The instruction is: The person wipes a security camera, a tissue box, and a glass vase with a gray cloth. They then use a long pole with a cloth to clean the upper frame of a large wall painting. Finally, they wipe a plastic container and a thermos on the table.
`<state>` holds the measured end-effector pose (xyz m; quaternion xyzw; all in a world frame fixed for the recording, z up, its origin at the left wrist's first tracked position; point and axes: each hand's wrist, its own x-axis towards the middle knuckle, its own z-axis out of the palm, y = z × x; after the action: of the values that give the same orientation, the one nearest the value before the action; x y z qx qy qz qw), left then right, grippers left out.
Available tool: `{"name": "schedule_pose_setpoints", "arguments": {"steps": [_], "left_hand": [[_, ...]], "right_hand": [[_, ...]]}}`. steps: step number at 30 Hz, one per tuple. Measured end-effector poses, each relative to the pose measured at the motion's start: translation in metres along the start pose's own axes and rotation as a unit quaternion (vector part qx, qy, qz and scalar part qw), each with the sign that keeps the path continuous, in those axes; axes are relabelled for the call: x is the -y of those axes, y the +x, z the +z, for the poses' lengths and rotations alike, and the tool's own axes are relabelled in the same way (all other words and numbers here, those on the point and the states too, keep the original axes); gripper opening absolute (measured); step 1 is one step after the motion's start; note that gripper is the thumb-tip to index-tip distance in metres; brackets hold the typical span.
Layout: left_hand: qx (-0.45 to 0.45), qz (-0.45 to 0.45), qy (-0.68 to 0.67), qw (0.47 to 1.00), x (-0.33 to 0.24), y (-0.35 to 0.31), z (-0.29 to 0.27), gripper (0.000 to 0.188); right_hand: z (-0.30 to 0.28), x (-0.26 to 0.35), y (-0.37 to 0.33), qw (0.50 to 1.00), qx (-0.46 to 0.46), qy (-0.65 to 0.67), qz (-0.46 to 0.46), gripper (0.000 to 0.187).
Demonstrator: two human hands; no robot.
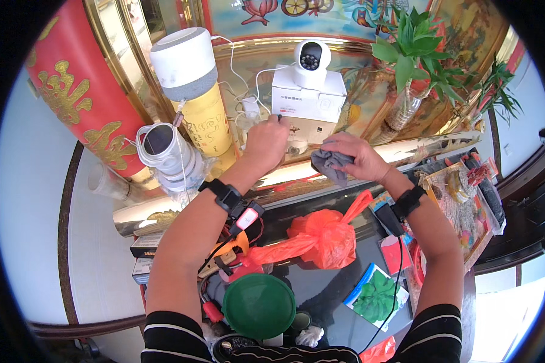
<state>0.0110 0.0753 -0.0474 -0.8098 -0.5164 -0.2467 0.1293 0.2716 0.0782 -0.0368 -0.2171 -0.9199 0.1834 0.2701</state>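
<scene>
Black sleeves with white stripes (pixel 174 339) fill the lower corners, closest to the viewer, and two bare forearms stretch up from them toward a gold ledge (pixel 284 175). Between the forearms, on a dark table (pixel 321 287), are a round green bowl (pixel 259 305) and a knotted red plastic bag (pixel 327 239).

Farther off, the right hand (pixel 357 158) pinches a bunched gray cloth (pixel 332 166) between thumb and fingers. Crumpled, the cloth has no firm long axis; its loose folds poke out to the hand's left and hang downward.

Up and to the left of the cloth, near but apart from it, stands a pair of stacked boxes: a white box (pixel 306 104) above a tan box (pixel 309 130). Their long sides run left to right, roughly across the reach of the arms. On top sits a small white camera (pixel 312 65), upright, its dark round face turned toward the person.

The left hand (pixel 266 142) is nearer the boxes, curled at their lower left edge, with a small dark tip showing above its fingers. Whether it grips anything cannot be told. A white cable (pixel 258 85) curves from the camera down toward that hand.
</scene>
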Motion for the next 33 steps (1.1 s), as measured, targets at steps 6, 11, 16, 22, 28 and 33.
{"name": "schedule_pose_setpoints", "arguments": {"steps": [6,11,16,22,28,33], "left_hand": [[-0.194,-0.082,-0.188,0.959,0.019,0.004,-0.027,0.012],[-0.285,-0.135,-0.291,0.903,0.032,0.014,-0.039,0.015],[-0.274,-0.140,-0.299,0.903,0.036,0.008,-0.032,0.018],[-0.253,-0.105,-0.166,0.947,0.029,0.000,-0.023,0.020],[-0.234,-0.099,-0.184,0.949,0.036,0.001,-0.014,0.019],[-0.225,-0.100,-0.185,0.951,0.040,0.005,-0.009,0.018]], "right_hand": [[0.015,-0.001,0.056,0.994,-0.009,0.098,-0.051,0.046],[0.060,-0.009,0.100,0.997,0.003,-0.061,-0.056,0.044],[0.084,-0.015,0.118,0.984,-0.001,-0.178,-0.024,0.043],[0.084,0.012,0.098,0.977,0.050,-0.204,-0.038,0.054],[0.081,0.032,0.089,0.975,0.090,-0.121,-0.161,0.057],[0.082,0.035,0.099,0.965,0.170,-0.058,-0.190,0.061]]}}
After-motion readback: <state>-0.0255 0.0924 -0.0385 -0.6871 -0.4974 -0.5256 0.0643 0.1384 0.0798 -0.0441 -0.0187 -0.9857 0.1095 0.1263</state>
